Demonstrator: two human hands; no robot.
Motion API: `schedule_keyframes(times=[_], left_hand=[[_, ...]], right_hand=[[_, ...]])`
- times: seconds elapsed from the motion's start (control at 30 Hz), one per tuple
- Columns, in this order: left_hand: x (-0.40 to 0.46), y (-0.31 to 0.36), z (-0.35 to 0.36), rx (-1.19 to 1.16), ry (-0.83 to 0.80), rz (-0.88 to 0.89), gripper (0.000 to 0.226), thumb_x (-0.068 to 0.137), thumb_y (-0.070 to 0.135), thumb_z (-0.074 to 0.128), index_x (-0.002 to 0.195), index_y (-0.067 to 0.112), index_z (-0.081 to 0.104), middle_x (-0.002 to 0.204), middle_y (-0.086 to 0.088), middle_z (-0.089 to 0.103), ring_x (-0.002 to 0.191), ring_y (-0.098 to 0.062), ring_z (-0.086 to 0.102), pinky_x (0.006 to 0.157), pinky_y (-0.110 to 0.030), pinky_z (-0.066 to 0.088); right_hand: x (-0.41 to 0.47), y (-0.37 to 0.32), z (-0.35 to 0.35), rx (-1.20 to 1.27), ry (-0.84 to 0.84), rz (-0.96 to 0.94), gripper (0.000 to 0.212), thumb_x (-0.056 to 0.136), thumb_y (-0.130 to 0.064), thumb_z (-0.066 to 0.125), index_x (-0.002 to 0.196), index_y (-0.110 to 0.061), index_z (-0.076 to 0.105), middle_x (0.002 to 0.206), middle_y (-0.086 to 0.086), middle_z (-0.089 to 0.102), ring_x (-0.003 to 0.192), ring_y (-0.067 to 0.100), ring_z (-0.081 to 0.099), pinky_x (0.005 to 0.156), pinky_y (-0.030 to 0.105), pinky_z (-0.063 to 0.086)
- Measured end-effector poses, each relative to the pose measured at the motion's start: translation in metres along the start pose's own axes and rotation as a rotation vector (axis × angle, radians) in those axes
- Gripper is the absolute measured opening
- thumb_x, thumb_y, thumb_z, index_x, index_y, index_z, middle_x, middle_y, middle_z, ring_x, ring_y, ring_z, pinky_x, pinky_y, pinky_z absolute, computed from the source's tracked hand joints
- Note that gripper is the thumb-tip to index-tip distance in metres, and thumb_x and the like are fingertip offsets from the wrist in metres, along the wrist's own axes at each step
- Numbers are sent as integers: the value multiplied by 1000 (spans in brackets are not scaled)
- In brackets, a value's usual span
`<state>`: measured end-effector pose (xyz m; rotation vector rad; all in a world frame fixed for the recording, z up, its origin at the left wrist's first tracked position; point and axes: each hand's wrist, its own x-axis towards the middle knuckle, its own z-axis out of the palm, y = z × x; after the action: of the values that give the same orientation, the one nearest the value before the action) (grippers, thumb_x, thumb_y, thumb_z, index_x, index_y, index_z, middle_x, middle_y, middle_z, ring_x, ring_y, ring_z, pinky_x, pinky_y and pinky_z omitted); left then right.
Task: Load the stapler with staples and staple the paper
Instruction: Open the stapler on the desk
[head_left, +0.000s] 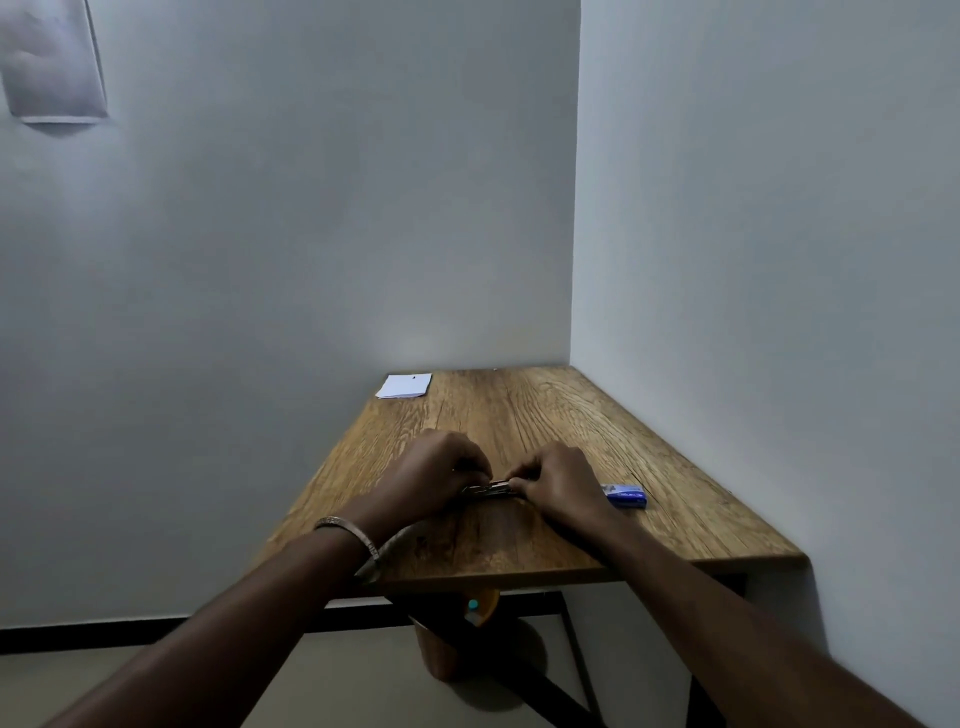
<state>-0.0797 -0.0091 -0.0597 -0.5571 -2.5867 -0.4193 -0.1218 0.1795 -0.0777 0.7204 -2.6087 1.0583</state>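
A small dark stapler (488, 490) lies on the wooden table (519, 415), mostly covered by both hands. My left hand (434, 473) curls round its left end. My right hand (558, 480) pinches its right end, fingers curled. Only a short metal stretch shows between the hands, and I cannot tell whether staples are in it. A blue staple box (626, 495) lies just right of my right hand. A small stack of white paper (405, 385) sits at the table's far left corner.
The table stands in a corner, with walls behind it and along its right side. A metal bracelet (353, 535) circles my left wrist. Under the front edge are black frame bars and an orange object (480, 608). A pale sheet (52, 62) hangs on the wall top left.
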Motion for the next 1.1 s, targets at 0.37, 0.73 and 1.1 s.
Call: schedule_keyframes(times=[0.37,0.73,1.1], left_hand=[[-15,-9,14,-187,182,-102,11,84,13,73,90,21,74,80,22,65,81,11,63,70,-4,47],[-20,-19,13,-260,76,-112,32,83,16,74,103,39,65,94,15,69,93,4,65,78,-12,53],[-26,-14,13,-296,135,-211,39,75,25,81,110,28,65,88,13,72,84,7,66,70,-9,52]], right_hand=[[0,-1,4,-58,24,7,15,85,-20,75,99,-17,79,98,-3,77,90,8,68,87,28,56],[-1,1,4,-16,16,22,16,87,-20,73,102,-17,78,101,-2,76,91,7,65,83,24,52],[-4,-3,2,190,50,-81,25,90,-18,69,115,-18,73,118,-2,73,103,2,63,79,11,49]])
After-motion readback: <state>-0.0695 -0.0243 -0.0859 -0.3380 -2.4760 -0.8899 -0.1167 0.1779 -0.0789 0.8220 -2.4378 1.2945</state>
